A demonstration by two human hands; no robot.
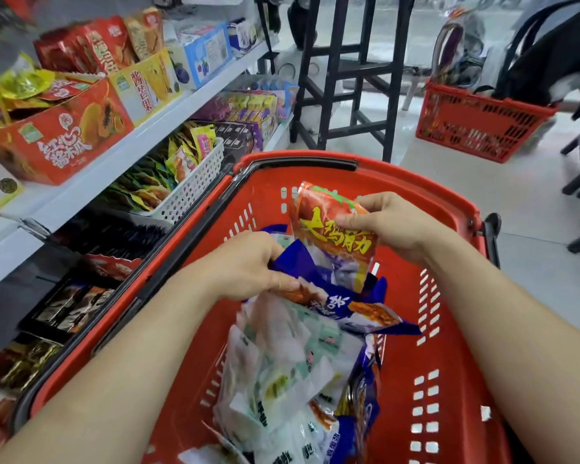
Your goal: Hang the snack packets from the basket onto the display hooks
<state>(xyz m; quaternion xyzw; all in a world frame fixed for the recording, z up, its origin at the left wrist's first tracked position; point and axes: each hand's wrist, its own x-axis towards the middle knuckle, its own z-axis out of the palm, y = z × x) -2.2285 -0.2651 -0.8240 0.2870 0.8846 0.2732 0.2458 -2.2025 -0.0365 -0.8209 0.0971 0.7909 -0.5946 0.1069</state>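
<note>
Packets (pixel 282 380) are lying heaped along the middle of the red basket (pixel 449 346), nearest the camera. White-and-green ones are sitting over blue ones, all of it crinkled film that is looking light, limp and slippery.

Just beyond them the left hand (pixel 245 266) is curling its fingers round the top edge of a blue packet (pixel 315 266); I cannot tell whether it is bunching a second one with it.

A little farther on, the right hand (pixel 392 226) is pinching a red packet (pixel 332 229) with yellow lettering near its upper side, thumb pressing on the printed face. That packet is hanging above the heap, its lower end touching the blue one.

Such a pouch is probably weighing little and bending wherever it is squeezed. The flat sealed strip at the top, where a hang hole would be sitting, is therefore looking like the safest hold; squeezing the belly is risking crushed contents. Any hole is too blurred to make out.

Beyond the basket, shelves (pixel 114 169) of boxed snacks are running along the left, and a second red basket (pixel 476 125) is standing well apart on the floor. No display hooks are showing.
</note>
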